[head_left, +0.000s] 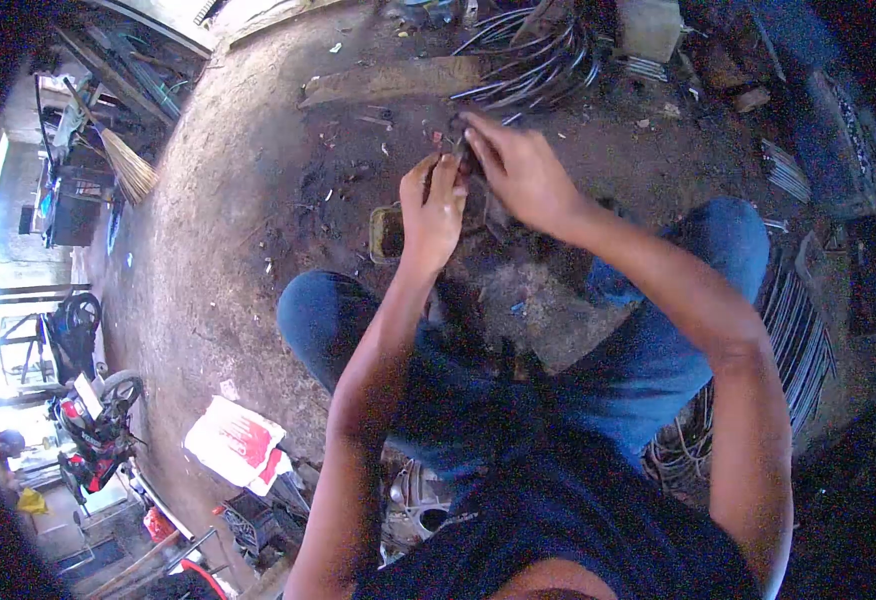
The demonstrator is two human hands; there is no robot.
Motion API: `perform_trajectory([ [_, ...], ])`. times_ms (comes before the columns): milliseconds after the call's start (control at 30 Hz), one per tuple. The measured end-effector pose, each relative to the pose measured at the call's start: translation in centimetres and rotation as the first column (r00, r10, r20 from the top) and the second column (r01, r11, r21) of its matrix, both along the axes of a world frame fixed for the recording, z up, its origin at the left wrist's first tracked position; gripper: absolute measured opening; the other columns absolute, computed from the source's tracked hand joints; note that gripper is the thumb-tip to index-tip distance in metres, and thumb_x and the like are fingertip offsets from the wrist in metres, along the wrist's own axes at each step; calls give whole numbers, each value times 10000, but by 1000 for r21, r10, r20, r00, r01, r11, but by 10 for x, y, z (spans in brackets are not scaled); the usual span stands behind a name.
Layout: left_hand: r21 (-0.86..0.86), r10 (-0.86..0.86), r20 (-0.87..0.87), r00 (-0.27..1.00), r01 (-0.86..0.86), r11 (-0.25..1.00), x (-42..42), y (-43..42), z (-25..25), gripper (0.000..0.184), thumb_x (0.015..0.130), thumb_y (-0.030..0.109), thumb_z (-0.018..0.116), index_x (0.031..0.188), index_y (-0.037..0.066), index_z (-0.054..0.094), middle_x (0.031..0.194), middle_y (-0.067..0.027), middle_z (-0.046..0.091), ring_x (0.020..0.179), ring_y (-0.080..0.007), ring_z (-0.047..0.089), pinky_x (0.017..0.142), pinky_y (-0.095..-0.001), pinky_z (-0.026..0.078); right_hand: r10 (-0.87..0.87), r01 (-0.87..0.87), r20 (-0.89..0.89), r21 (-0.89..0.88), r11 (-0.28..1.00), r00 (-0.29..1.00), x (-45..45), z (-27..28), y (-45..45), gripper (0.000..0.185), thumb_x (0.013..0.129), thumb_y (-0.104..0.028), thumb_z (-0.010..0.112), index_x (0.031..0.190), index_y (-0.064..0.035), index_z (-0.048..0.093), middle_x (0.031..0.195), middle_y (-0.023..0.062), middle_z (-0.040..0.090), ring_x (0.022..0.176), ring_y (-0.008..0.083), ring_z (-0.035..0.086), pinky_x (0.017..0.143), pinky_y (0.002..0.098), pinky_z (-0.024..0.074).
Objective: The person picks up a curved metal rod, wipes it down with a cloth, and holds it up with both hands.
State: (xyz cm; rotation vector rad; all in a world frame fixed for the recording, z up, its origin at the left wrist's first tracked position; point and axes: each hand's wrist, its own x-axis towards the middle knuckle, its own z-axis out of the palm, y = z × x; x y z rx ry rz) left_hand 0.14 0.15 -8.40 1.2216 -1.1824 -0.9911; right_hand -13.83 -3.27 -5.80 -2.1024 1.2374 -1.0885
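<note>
My left hand [434, 208] and my right hand [526, 175] meet in front of me, above the dirt floor between my bent knees. The fingers of both are closed at a small dark piece [465, 158], mostly covered by them; its kind cannot be made out. My right thumb and fingers grip it from the right, near its top. From the left, the fingertips of my left hand pinch its lower part. Just left of my left wrist, a yellowish open container [378, 236] with dark contents sits on the floor.
A wooden plank [398, 80] and a heap of bent metal rods [548, 60] lie ahead. More thin rods [793, 330] are at my right. A red and white sack [236, 443] lies to the left; a broom [128, 165] and a motorcycle [88, 430] stand farther left.
</note>
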Motion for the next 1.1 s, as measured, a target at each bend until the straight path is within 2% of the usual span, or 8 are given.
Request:
perform_trajectory([
  [67, -272, 82, 346, 935, 16, 962, 3, 0, -4, 253, 951, 142, 494, 769, -23, 557, 644, 11, 491, 570, -39, 401, 477, -244, 308, 68, -42, 119, -206, 978, 991, 1, -13, 0, 283, 939, -244, 502, 1045, -11, 622, 841, 260, 631, 743, 399, 639, 669, 492, 519],
  [167, 106, -19, -168, 986, 37, 994, -5, -1, -3, 248, 942, 145, 501, 765, -19, 561, 648, -3, 484, 544, -48, 386, 474, -245, 302, -128, 145, -128, 131, 981, 983, -11, -23, -45, 281, 923, -213, 527, 1128, -40, 612, 848, 269, 625, 771, 415, 636, 691, 495, 516],
  [300, 56, 64, -37, 997, -61, 997, -5, 2, -4, 261, 941, 143, 496, 745, -14, 566, 643, 12, 475, 546, -38, 388, 470, -230, 282, 120, -112, 51, -149, 983, 991, 6, -21, 7, 305, 968, -258, 478, 1118, -20, 595, 947, 257, 616, 870, 419, 609, 717, 454, 510],
  [500, 184, -38, -199, 979, 75, 980, 5, -2, 9, 230, 925, 108, 509, 758, -33, 581, 628, 4, 495, 545, -33, 408, 473, -217, 298, 100, -84, -89, 175, 981, 991, -20, -25, -49, 381, 969, -343, 470, 1107, -7, 586, 1020, 240, 628, 960, 406, 609, 811, 445, 483],
  [600, 135, -19, -108, 994, 34, 990, 13, -6, -7, 196, 911, 94, 514, 786, -34, 594, 637, -3, 516, 548, -35, 429, 476, -216, 308, 199, -180, -81, 191, 965, 977, -24, -34, -62, 397, 961, -361, 488, 1068, 4, 602, 1027, 205, 641, 961, 334, 618, 835, 401, 471],
  [700, -256, 28, 492, 870, 114, 960, 24, -10, 3, 171, 886, 110, 539, 822, -26, 621, 616, -22, 538, 548, -60, 460, 496, -232, 346, 261, -249, -48, 176, 952, 964, -33, -12, -62, 411, 950, -378, 480, 1058, -13, 635, 1011, 192, 653, 939, 357, 631, 835, 410, 482],
  [767, 227, -207, 99, 973, 180, 957, 23, -6, 33, 188, 869, 143, 561, 824, -20, 643, 588, -49, 544, 556, -94, 498, 525, -264, 388, 390, -326, -155, 326, 887, 908, -38, 5, -66, 385, 947, -339, 502, 1087, -4, 631, 994, 187, 668, 911, 318, 645, 826, 389, 486],
  [1100, 190, -294, 238, 926, 252, 949, 23, -5, 21, 248, 904, 191, 570, 799, -23, 640, 597, -16, 543, 553, -86, 484, 499, -261, 371, 541, -506, -255, 195, 840, 801, -45, 8, -41, 359, 868, -290, 632, 1098, -15, 637, 1000, 185, 666, 939, 301, 627, 851, 382, 474],
])
